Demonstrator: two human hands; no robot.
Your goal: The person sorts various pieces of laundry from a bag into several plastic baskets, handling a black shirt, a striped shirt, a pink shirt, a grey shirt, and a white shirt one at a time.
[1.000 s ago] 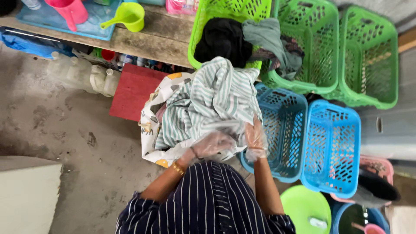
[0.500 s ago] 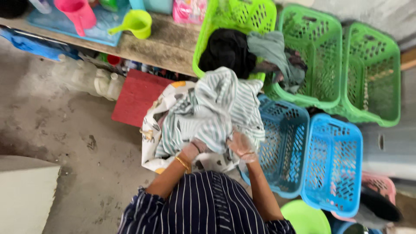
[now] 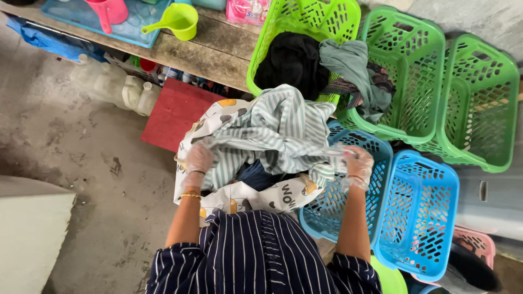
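Note:
My left hand [image 3: 199, 159] and my right hand [image 3: 357, 164], both in clear plastic gloves, each grip an end of a green-and-white striped cloth [image 3: 275, 130] and hold it stretched apart. The cloth hangs over a white printed bag [image 3: 256, 197] stuffed with laundry, with a dark garment [image 3: 257, 175] showing inside. My right hand is over the near blue basket [image 3: 348, 207].
A second blue basket [image 3: 419, 218] stands to the right. Three green baskets [image 3: 430, 81] sit behind, holding a black garment [image 3: 291, 60] and a grey-green one [image 3: 348, 65]. A wooden shelf [image 3: 207, 46] carries a green scoop [image 3: 177, 20] and pink jug [image 3: 109, 11]. A red board [image 3: 174, 111] lies on the concrete floor.
My hands were close together on the striped cloth; they have now moved apart, left hand leftward and right hand rightward, spreading the cloth and uncovering the dark garment in the bag.

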